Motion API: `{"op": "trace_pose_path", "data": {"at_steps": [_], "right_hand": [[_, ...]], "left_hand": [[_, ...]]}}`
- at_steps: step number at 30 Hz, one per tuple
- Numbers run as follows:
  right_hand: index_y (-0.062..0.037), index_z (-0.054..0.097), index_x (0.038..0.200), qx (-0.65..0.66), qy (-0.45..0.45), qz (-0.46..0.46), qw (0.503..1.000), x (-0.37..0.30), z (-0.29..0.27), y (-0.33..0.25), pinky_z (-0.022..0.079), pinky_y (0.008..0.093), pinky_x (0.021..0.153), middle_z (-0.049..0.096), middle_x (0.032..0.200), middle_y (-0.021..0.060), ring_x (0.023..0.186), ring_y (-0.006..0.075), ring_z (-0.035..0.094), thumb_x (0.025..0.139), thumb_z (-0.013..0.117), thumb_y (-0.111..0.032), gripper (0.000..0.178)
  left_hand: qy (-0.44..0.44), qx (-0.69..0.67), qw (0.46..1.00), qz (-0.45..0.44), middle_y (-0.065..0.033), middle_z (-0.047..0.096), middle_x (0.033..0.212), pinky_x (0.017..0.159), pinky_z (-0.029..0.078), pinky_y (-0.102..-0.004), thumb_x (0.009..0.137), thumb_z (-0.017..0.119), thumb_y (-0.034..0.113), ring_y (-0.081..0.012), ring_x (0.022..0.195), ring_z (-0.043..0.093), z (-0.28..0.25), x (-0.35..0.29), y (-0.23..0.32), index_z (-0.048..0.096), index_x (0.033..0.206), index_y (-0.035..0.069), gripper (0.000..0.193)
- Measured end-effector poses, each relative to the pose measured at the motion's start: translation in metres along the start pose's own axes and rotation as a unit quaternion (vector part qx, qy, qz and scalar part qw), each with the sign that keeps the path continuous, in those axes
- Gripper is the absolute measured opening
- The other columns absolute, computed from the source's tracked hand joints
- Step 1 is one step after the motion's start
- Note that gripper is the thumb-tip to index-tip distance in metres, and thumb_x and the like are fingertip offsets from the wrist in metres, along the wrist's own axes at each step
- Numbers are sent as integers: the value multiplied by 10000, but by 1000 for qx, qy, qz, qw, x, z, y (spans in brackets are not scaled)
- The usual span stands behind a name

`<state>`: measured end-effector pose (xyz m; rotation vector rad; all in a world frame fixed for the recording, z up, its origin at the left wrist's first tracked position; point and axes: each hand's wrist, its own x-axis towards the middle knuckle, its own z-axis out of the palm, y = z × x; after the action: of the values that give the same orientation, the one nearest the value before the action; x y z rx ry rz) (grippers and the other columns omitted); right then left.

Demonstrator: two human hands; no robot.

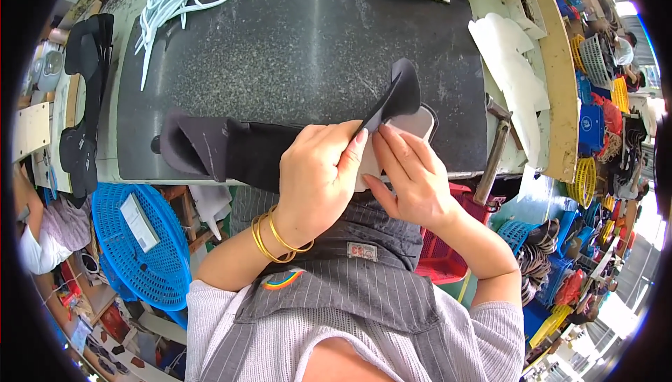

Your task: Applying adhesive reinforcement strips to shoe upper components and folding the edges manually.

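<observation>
A long black fabric piece (pixel 259 149) with pale grey lining, like a shoe upper, stretches across the near edge of the work table. My left hand (pixel 318 172) is closed around its middle, the thumb lying near a folded seam. Right of the thumb, a black flap (pixel 402 91) curls upward. Straight fingers of my right hand (pixel 416 179) press flat on the pale lining (pixel 413 121), their tips close to my left thumb. The right thumb stands apart from those fingers. At its left end the piece opens into a folded cuff (pixel 196 145). What lies beneath my left palm is hidden.
Pale blue strips (pixel 185 0) lie at the table's far left. A hammer (pixel 494 154) rests at the right edge beside white sheets (pixel 514 67). Black cut pieces (pixel 84 116) hang at left. A blue basket (pixel 133 277) and a red crate (pixel 444 266) stand below the table.
</observation>
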<state>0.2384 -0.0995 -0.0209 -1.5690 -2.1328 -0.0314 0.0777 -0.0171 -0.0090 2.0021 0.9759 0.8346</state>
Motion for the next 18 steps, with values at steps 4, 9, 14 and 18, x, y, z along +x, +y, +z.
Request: {"op": "trace_pose_path", "data": {"at_steps": [4,9,14,18], "right_hand": [[123,633,1092,43,-7,4,999,5,-9,1,516,399,907,613,1164,244,1023,351,603,732,766,-226,519],[41,657,925,512,-15,414,752,18,-33,34,446,239,678,620,868,8,791,76,538,938,648,-294,336],[19,668,966,355,-196,377,833,61,-38,51,468,203,753,673,908,17,857,32,575,929,650,-133,158],[-6,607,913,473,-202,295,805,58,-46,51,475,231,768,654,1053,42,907,91,592,868,683,-20,89]], "left_hand": [[14,14,996,92,-98,706,923,691,550,-355,839,662,71,-273,836,669,3,-14,-1,692,1070,33,236],[13,222,949,224,-102,713,1095,746,574,-318,737,657,48,-220,908,672,19,-28,-4,714,1045,9,315],[5,324,900,292,-107,689,1164,817,539,-297,796,608,99,-207,984,627,21,-31,-9,711,1048,21,283],[2,268,928,259,-100,666,1225,813,516,-307,818,606,118,-195,974,602,19,-27,-11,697,1081,30,292]]}}
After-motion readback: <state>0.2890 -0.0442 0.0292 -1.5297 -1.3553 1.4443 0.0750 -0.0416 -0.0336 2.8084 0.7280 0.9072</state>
